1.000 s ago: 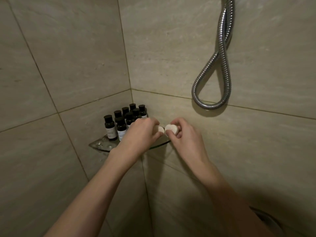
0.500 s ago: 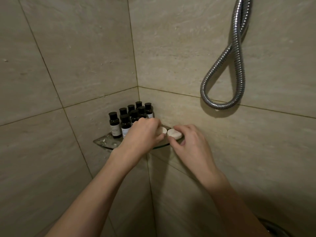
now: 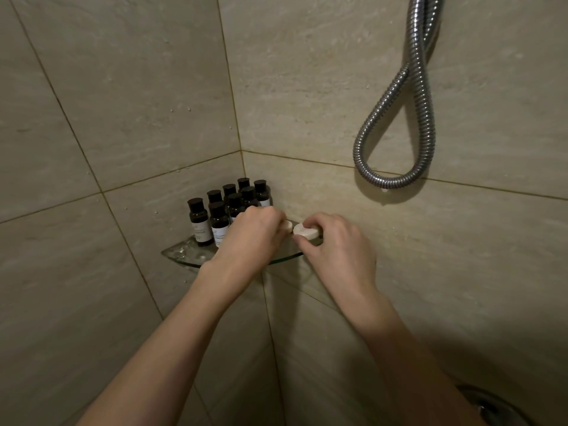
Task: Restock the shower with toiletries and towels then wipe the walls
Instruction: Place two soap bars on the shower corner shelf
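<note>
Fingers (image 3: 316,221) of my right hand (image 3: 338,245) pinched a soap bar (image 3: 305,232) on the glass shelf (image 3: 181,256), my left hand (image 3: 252,235) gripping a second soap (image 3: 288,226) beside it, presumably aligning both clear of the bottles (image 3: 233,204) at the shelf's back.

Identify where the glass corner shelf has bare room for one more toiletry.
The shelf is bare only at its left tip, between the wall, the front rim and the bottles. Bottles pack the corner. The right end is crowded: the left hand holds the left soap, the right hand pinches the right soap.
</note>
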Action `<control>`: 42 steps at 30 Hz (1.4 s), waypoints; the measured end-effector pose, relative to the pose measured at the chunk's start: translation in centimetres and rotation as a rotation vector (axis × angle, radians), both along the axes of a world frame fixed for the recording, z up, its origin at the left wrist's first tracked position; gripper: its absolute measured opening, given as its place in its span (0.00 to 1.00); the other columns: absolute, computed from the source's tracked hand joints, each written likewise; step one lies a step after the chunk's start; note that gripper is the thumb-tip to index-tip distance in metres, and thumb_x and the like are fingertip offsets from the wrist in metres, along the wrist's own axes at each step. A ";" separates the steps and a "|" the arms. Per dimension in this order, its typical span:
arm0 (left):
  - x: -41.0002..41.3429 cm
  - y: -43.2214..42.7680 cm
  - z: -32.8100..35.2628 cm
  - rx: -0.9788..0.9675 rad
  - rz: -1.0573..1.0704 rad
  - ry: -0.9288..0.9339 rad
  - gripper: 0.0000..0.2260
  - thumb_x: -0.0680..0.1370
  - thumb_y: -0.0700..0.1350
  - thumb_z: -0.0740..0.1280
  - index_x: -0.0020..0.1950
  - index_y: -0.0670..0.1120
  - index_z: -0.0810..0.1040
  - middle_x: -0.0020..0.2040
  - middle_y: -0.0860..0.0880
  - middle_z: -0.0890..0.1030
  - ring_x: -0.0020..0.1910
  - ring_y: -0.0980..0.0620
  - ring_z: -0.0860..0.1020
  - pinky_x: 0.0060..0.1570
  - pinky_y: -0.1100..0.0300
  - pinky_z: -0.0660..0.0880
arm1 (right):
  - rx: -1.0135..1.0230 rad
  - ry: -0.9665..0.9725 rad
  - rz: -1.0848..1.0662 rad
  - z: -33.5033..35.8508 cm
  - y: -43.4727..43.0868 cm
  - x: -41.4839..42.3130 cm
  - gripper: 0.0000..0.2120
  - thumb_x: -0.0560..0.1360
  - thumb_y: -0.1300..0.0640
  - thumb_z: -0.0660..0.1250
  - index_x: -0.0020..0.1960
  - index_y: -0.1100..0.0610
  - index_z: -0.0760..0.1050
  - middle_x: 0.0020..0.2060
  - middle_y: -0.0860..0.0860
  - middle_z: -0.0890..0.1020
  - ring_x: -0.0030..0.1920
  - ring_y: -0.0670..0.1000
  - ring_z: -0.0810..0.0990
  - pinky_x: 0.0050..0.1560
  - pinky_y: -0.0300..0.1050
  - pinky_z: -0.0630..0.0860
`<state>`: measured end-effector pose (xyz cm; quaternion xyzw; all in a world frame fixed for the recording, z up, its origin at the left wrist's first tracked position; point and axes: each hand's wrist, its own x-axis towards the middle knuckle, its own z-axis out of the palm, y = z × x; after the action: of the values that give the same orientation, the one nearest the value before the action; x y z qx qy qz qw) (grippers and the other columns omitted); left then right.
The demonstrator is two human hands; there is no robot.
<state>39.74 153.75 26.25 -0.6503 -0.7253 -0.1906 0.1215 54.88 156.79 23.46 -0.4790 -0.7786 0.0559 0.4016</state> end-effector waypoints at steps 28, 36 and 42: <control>3.0 -8.4 -9.7 0.603 -0.305 0.003 0.09 0.78 0.40 0.70 0.55 0.38 0.84 0.54 0.40 0.80 0.54 0.45 0.79 0.53 0.56 0.77 | 0.087 0.514 0.043 -8.5 -3.2 4.5 0.07 0.76 0.57 0.70 0.52 0.49 0.78 0.38 0.45 0.77 0.32 0.48 0.75 0.33 0.48 0.75; 1.2 -10.8 -27.7 -0.266 -0.304 -0.221 0.11 0.81 0.48 0.67 0.62 0.48 0.80 0.62 0.50 0.77 0.59 0.50 0.77 0.54 0.56 0.78 | -0.571 0.127 0.000 -23.4 -8.4 8.6 0.05 0.79 0.56 0.69 0.53 0.51 0.82 0.41 0.45 0.83 0.37 0.44 0.78 0.43 0.43 0.77; -3.5 -18.3 -38.3 -0.893 -0.147 -0.541 0.07 0.83 0.45 0.63 0.61 0.54 0.73 0.52 0.52 0.78 0.52 0.52 0.79 0.53 0.56 0.78 | -1.090 -0.152 -0.113 -33.8 -17.3 12.8 0.14 0.78 0.54 0.66 0.63 0.49 0.78 0.58 0.50 0.83 0.59 0.53 0.81 0.58 0.47 0.77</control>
<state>36.28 135.46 -12.04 -0.6155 -0.6936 -0.0321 -0.3730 67.64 139.46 -10.31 -0.6614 -0.6365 0.3945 0.0405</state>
